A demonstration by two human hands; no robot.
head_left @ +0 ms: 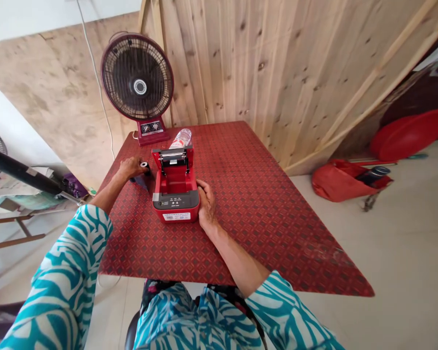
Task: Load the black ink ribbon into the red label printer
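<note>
A small red and dark grey label printer [177,201] stands on the table with its lid [173,158] raised and its inner bay in sight. My right hand [207,204] grips the printer's right side, fingers along the far part of the wall. To the left of the printer, my left hand [130,167] is closed on a small white paper roll [143,165] with a dark centre. Beneath that hand is a dark object [142,181], partly covered, whose kind I cannot make out. Behind the lid lies a clear plastic bottle [181,138], partly hidden.
The table [263,218] has a red patterned cover. A maroon table fan [138,82] stands at its back left corner, against a wooden panel wall [241,63]. On the floor to the right are a red bag [332,180] and a red basin [412,133].
</note>
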